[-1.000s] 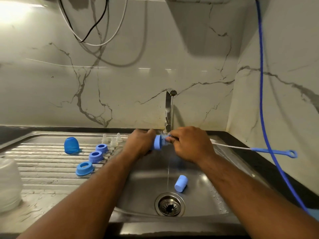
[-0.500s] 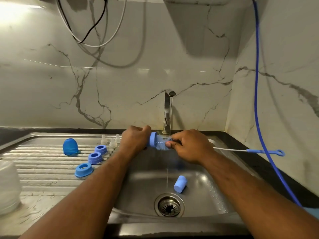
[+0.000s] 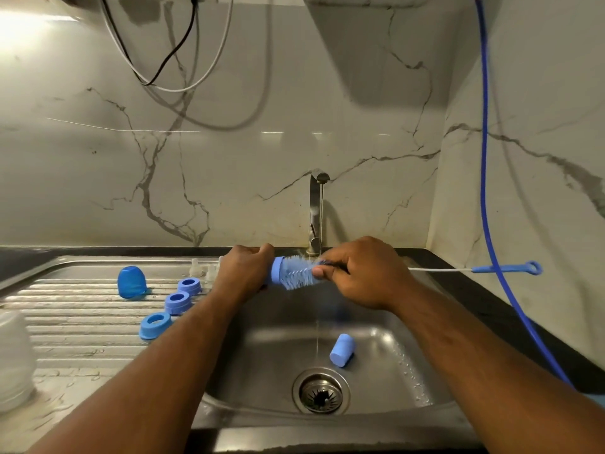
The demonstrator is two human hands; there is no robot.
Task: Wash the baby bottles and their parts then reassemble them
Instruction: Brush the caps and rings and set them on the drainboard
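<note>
Head camera, looking down into a steel sink [image 3: 409,355]. The fingertips [image 3: 319,272] of the right hand [image 3: 360,276] pinch the wire stem of a bottle brush [image 3: 298,272], right where its blue bristles end. Just left of them, the left hand [image 3: 245,271] is clenched around a blue-rimmed part [image 3: 277,271]. The fist hides most of it, so I cannot tell whether it is a cap or a bottle neck.

The part's mouth faces right, and most of the bristles stand outside the rim. The brush lies level, left to right, in line with that mouth, and its handle loop [image 3: 505,268] reaches far right over the counter. I judge the next stroke to be a straight push leftward along that axis, with the right hand driving and the left hand bracing.

A thin stream from the tap [image 3: 315,217] falls at the bristles' right end. Below, a blue cap [image 3: 342,350] lies on its side near the drain [image 3: 320,391]. On the drainboard [image 3: 65,322] to the left sit a domed blue cap [image 3: 131,281], three blue collars [image 3: 177,302] and clear teats [image 3: 196,267]. A clear bottle [image 3: 13,355] stands at the near left edge.
</note>
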